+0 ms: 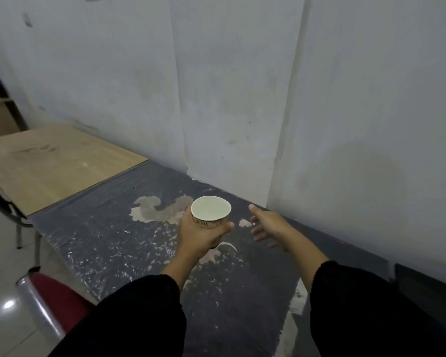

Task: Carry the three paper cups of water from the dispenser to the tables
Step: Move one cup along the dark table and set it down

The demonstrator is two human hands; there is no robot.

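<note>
A white paper cup [211, 212] with printed lettering sits upright in my left hand [200, 234], which is wrapped around its lower half. The cup is held just above a dark, worn table [108, 240] with peeling patches. I cannot tell whether the cup's base touches the tabletop. My right hand [267, 226] hovers beside the cup to its right, fingers spread, holding nothing. Both arms wear black sleeves. No other cups or dispenser are in view.
A light wooden table [49, 168] adjoins the dark one at the left. A white wall [242, 99] runs directly behind both tables. A red-seated chair [54, 302] with a metal frame stands at the lower left on pale floor tiles.
</note>
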